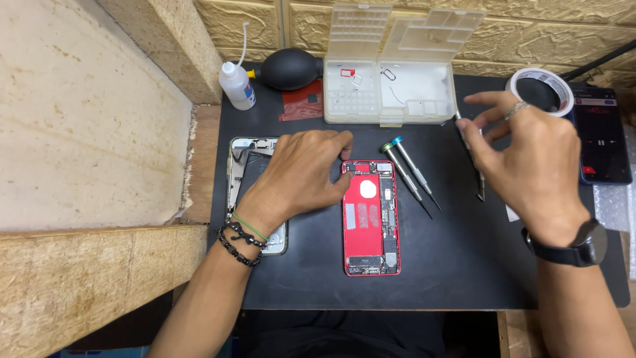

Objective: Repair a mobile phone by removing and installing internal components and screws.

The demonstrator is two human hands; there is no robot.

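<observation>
Head cam: left hand [301,174] lies open, steadying the opened red phone [371,217] mid-mat [464,265], right hand [530,159] pinching slim tweezers [478,179]; phone looks light, rigid, fragile inside, so grip its edges.

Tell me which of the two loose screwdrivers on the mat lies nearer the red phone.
The green-capped screwdriver: it lies just beside the red phone, while the blue-capped screwdriver lies on its far side, farther from the phone.

The left hand [301,174] lies flat, fingers bent, left of the red phone [371,217]. The right hand [527,156] floats right of it, fingertips pinched.
</observation>
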